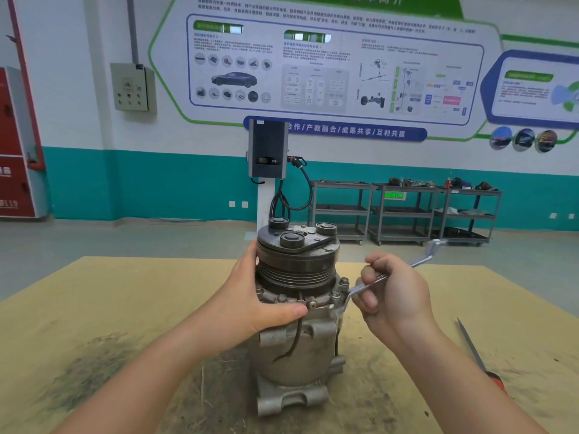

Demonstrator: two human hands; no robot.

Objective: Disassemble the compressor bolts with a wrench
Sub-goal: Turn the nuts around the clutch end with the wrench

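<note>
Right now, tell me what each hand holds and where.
Right hand grips the wrench mid-shaft. Left hand clasps the compressor just below its pulley.

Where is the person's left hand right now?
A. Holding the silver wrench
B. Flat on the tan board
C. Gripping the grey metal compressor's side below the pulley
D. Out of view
C: the left hand wraps the grey metal compressor under its grooved pulley, while the right hand holds the silver wrench.
</note>
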